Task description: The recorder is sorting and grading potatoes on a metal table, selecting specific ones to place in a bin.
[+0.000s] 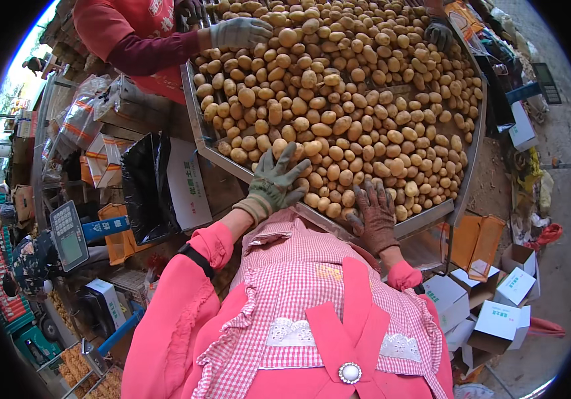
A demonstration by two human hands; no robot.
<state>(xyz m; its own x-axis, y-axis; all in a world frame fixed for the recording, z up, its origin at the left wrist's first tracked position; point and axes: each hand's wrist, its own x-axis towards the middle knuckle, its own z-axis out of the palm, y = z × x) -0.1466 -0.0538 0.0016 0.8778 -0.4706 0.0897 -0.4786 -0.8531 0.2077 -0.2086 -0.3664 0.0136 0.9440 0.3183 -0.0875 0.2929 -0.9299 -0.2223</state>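
Note:
Many potatoes point(335, 119) cover a metal-rimmed sorting table point(422, 219) in front of me. My left hand point(274, 180), in a green-grey work glove with a striped cuff, lies over potatoes at the near left edge with its fingers spread. My right hand point(376, 215), in a dirty reddish-brown glove, rests palm down on potatoes by the near rim, fingers apart. Neither hand is closed around a potato. Whatever is under the palms is hidden.
A co-worker's gloved hand point(241, 33) reaches over the far left potatoes; another person's dark glove point(439, 35) is at the far right. At left stand a black-lined carton point(188, 182) and a scale display point(69, 237). White cartons point(496, 319) pile up at lower right.

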